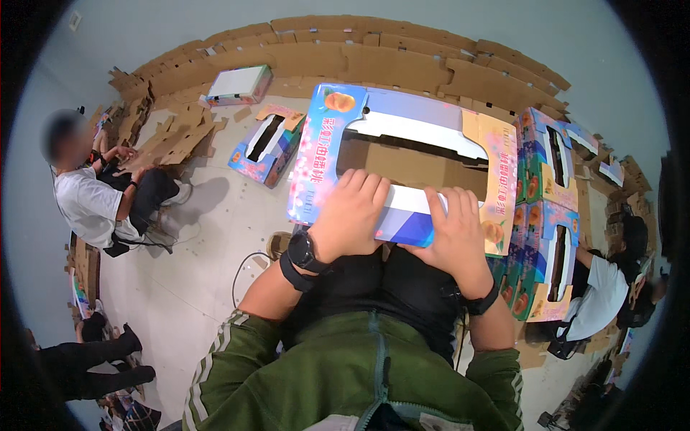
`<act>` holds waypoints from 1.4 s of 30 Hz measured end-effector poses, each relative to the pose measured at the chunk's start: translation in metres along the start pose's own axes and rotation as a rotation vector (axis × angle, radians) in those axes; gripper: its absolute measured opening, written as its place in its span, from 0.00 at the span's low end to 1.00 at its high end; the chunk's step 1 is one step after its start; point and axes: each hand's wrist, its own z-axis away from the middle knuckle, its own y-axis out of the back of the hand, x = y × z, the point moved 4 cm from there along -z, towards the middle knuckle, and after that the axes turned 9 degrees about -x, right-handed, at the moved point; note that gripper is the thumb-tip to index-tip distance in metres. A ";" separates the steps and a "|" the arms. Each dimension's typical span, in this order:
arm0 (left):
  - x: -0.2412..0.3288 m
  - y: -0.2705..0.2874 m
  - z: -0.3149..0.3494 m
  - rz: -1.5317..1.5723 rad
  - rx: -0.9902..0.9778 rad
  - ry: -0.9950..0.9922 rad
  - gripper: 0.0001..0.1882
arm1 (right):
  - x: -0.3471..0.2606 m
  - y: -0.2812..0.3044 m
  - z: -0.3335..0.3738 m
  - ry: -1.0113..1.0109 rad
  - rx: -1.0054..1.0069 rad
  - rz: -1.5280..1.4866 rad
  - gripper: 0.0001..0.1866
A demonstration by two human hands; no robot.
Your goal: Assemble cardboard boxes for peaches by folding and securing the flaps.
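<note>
A colourful cardboard fruit box (322,154), printed with peaches and pink blossoms, rests in front of my lap. Its top has a wide cut-out, through which the bare brown inside shows. My left hand (352,214) is closed over the near top panel, with its fingers bent over the edge of the cut-out. Further right, my right hand (456,233) grips the same panel, its thumb lying on the near side and its fingers reaching toward the opening. Between the two hands the white and blue panel (410,205) is visible. What the fingertips touch inside is partly hidden.
Finished-looking boxes (543,266) are stacked close on my right. Another box (267,146) stands on the floor ahead left, and a pale-topped one (239,85) lies farther back. Flattened cardboard (402,61) lines the wall. A seated person (100,194) is at left; others sit at right.
</note>
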 end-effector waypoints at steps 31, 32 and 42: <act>-0.003 0.011 0.009 0.022 -0.062 -0.043 0.44 | 0.065 0.021 -0.130 0.139 -0.125 0.292 0.64; -0.003 0.011 0.009 0.019 -0.056 -0.047 0.44 | 0.074 0.008 -0.137 0.091 -0.206 0.235 0.65; -0.003 0.013 0.009 -0.013 -0.063 -0.053 0.46 | 0.086 0.001 -0.152 -0.051 -0.409 0.163 0.63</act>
